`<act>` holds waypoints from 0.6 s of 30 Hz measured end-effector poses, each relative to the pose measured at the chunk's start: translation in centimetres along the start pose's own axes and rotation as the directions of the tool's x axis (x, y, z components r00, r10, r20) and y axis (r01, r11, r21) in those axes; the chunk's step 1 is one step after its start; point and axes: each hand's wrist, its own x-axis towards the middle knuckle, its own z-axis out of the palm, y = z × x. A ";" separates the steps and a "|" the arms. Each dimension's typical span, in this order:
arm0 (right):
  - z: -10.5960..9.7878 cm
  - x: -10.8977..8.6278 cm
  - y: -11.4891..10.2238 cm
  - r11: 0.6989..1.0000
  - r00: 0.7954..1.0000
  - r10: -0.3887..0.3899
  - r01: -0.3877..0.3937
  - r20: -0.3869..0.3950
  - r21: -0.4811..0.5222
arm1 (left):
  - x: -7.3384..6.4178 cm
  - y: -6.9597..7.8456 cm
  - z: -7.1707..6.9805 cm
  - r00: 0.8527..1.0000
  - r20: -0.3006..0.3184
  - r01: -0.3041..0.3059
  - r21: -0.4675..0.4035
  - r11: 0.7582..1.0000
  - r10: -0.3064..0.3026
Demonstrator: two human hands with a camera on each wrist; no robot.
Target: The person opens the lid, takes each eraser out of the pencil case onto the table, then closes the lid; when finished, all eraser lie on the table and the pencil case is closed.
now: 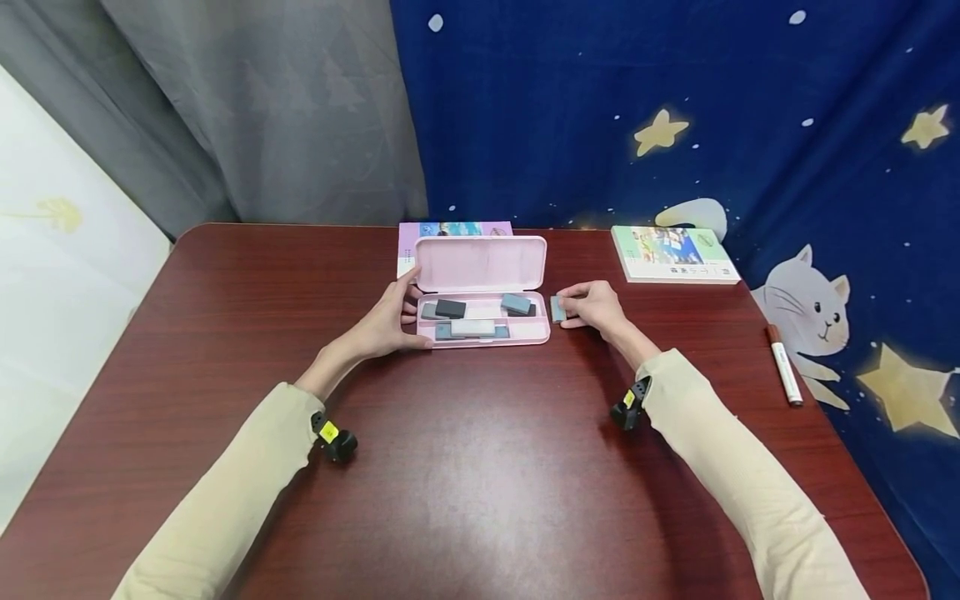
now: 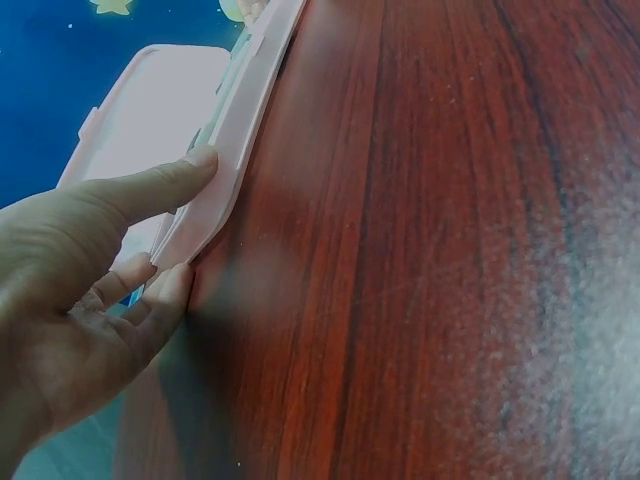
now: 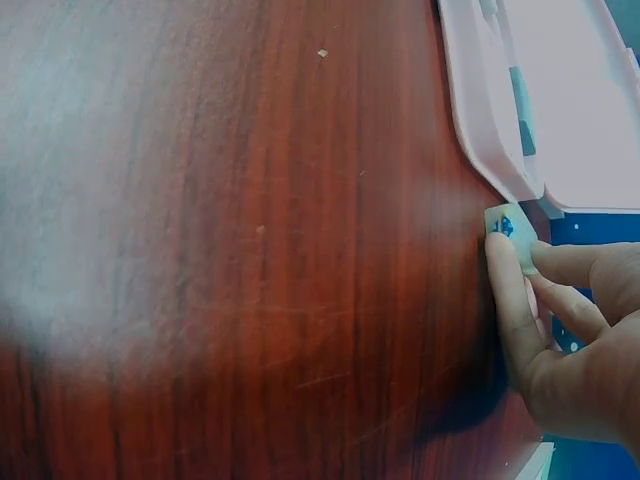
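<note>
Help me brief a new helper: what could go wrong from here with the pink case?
The right hand pinches a small blue-gray block just right of the pink case; it might slip or knock the case. Inside, a slate-blue block overlaps a dark block, so a bump could shift it. The raised lid could perhaps swing down if the case is jolted, though the left hand holds it.

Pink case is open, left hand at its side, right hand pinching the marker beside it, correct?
Not the marker, which lies farther right: the head view shows the right hand pinching a bluish block beside the pink case; the rest holds.
</note>
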 end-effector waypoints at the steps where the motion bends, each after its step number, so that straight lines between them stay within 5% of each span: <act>1: 0.0 0.0 0.1 1.000 1.000 -0.006 0.006 -0.002 -0.006 | 0.0 0.0 0.0 1.000 0.001 -0.007 -0.001 1.000 0.007; 18: 0.0 -0.2 0.2 0.999 0.999 -0.047 0.047 0.009 0.006 | -0.1 -0.2 -0.1 1.000 -0.006 -0.025 -0.025 0.999 0.025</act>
